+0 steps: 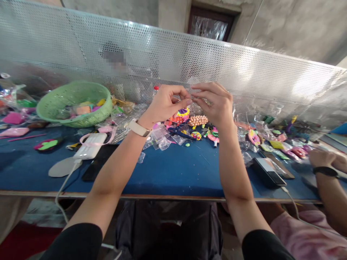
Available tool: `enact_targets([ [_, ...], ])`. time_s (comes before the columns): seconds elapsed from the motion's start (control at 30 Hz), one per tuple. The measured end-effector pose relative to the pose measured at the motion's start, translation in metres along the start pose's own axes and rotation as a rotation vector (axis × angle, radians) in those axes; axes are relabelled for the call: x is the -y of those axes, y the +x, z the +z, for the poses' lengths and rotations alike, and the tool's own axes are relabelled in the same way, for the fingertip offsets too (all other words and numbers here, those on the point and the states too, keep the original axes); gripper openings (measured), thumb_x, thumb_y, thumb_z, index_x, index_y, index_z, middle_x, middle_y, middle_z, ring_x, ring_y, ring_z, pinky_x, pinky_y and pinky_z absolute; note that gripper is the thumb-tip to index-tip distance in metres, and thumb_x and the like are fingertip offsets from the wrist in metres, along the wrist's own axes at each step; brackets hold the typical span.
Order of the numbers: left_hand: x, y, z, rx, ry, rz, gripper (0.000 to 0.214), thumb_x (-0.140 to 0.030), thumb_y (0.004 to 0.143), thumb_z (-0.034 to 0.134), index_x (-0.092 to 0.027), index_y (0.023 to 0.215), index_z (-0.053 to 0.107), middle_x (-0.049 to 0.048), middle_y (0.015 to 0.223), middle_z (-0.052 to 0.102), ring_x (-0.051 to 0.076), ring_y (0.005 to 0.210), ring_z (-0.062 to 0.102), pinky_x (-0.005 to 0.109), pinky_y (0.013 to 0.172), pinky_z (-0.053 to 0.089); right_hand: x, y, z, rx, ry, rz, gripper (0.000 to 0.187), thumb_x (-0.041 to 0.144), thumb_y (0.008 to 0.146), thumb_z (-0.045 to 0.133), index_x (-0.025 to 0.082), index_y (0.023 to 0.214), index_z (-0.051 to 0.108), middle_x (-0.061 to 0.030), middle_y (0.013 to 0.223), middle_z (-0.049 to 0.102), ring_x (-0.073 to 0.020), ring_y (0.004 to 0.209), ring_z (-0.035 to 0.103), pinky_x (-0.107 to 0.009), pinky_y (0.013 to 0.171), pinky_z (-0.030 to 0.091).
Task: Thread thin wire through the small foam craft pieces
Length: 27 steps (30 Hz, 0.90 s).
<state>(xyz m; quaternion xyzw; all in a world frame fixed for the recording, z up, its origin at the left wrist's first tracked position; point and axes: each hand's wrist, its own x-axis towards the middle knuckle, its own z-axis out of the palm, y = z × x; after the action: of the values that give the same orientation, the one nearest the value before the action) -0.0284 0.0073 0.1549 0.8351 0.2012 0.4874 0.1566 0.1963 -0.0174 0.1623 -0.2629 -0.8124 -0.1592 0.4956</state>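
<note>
Both my hands are raised above the blue table [173, 169], fingertips meeting. My left hand [166, 104], with a pale wristband, pinches thumb to forefinger. My right hand [214, 103] pinches toward it. Between the fingertips is something tiny and clear, too small to name. Just below and behind the hands lie small colourful clay figures [184, 113], an orange bumpy piece [198, 120] and small clear plastic bags [162, 139].
A green basket [54, 104] with coloured pieces stands at the left. A white power bank [90, 146] with cable and a dark phone [99, 162] lie front left. Another phone [267, 171] lies right. A co-worker's hand [321, 159] rests at far right. A perforated metal screen [244, 72] backs the table.
</note>
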Motion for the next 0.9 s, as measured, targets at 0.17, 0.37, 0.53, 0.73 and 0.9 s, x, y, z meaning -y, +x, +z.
enact_targets([
  [0.17,-0.008,0.0,0.001,-0.051,0.043,0.02,0.041,-0.061,0.104,0.075,-0.021,0.096,0.072,0.0031,0.075,0.064,0.017,0.069,0.068,0.028,0.059,0.055,-0.005,-0.001,0.0,0.011,0.041,-0.02,0.011,0.036,0.108,0.071,0.035,0.106,0.082,-0.0015,0.126,0.082,-0.031,0.121,0.073,-0.06,0.112,0.058],
  [0.37,-0.009,0.0,0.007,-0.096,0.089,0.051,0.038,-0.056,0.106,0.073,-0.02,0.095,0.071,0.004,0.08,0.069,0.017,0.076,0.071,0.028,0.065,0.056,-0.002,0.0,-0.006,0.029,0.114,0.056,0.016,0.044,0.107,0.072,0.033,0.1,0.082,-0.0046,0.119,0.078,-0.0311,0.122,0.072,-0.059,0.114,0.058],
  [0.53,-0.013,-0.003,0.008,-0.13,0.117,0.08,0.035,-0.054,0.107,0.072,-0.021,0.095,0.071,0.0034,0.087,0.073,0.015,0.072,0.068,0.026,0.062,0.054,0.001,0.002,-0.007,0.022,0.14,0.077,0.019,0.046,0.107,0.073,0.033,0.095,0.081,-0.0041,0.118,0.078,-0.0285,0.118,0.073,-0.055,0.109,0.061],
  [0.73,-0.015,-0.003,0.005,-0.12,0.072,0.064,0.034,-0.053,0.105,0.075,-0.022,0.095,0.071,0.0018,0.074,0.066,0.017,0.073,0.07,0.025,0.062,0.055,0.007,-0.001,-0.003,-0.057,0.273,0.068,0.016,0.036,0.104,0.076,0.033,0.119,0.079,-0.0037,0.115,0.078,-0.0251,0.11,0.076,-0.046,0.093,0.066],
  [0.9,-0.013,-0.003,0.003,-0.117,0.07,0.096,0.036,-0.054,0.107,0.074,-0.02,0.094,0.071,0.0023,0.074,0.066,0.015,0.069,0.067,0.025,0.059,0.052,0.01,-0.002,-0.003,-0.021,0.24,0.148,0.031,0.032,0.104,0.073,0.034,0.135,0.072,-0.0033,0.108,0.077,-0.0249,0.105,0.076,-0.047,0.099,0.065],
])
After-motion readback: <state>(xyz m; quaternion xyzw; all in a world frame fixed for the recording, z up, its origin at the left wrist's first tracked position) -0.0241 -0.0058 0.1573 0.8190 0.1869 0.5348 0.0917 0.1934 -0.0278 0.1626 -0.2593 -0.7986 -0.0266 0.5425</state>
